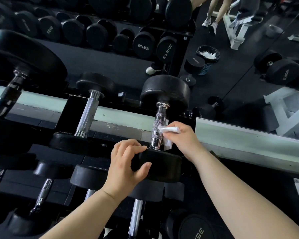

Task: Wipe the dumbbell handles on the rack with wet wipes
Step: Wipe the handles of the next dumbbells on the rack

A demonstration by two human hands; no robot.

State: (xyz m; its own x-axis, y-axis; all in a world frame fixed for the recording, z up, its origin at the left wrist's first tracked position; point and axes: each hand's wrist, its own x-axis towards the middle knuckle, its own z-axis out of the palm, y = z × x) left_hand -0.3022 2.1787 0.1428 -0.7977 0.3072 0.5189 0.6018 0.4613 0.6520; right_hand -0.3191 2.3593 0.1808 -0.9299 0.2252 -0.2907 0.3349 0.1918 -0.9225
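At the rack's (63, 112) right end, the left hand (126, 166), fingers curled on the head (162, 167), should brace it while the right hand (181, 141), pinching the wipe (169, 129), works round the whole handle (158, 125).

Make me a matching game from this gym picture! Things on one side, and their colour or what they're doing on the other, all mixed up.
Things:
1. wipe
2. left hand
3. handle
4. bin

Matches:
A. shiny silver
B. grips the dumbbell by its black end
C. white, held in the right hand
D. blue below, white paper inside

Pairs: 1-C, 2-B, 3-A, 4-D
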